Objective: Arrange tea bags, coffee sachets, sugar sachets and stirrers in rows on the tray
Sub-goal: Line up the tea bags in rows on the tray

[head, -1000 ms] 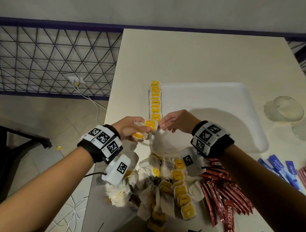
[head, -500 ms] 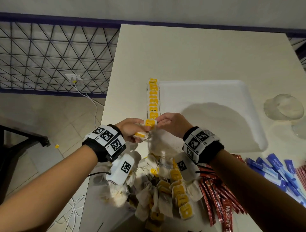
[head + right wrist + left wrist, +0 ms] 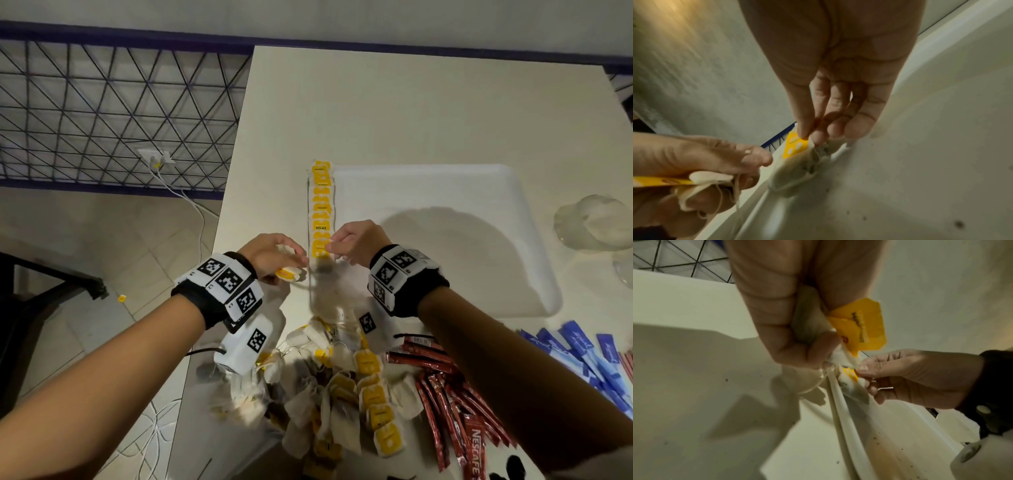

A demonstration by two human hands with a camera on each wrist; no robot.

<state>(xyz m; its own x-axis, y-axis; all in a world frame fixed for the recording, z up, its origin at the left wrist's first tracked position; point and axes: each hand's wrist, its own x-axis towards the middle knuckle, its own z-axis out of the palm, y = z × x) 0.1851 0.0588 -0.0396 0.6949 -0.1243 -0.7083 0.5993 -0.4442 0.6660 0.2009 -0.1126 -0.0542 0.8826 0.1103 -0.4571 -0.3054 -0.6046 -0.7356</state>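
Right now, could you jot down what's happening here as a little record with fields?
Left hand: grips spare yellow-tagged paper tea bags
Right hand: pinches the nearest bag's yellow tag, setting it at the row's near end
Row of tea bags: along the left edge of the white plastic tray
Red coffee sachets: on the table, unsorted
Blue sachets: on the table, right

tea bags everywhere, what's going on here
A person is lining up tea bags along the left edge of a white tray. The right hand pinches the yellow tag of the newest tea bag at the near end of the row. The left hand grips a spare tea bag beside it. A loose pile of tea bags, red coffee sachets and blue sachets wait on the table, not yet arranged.
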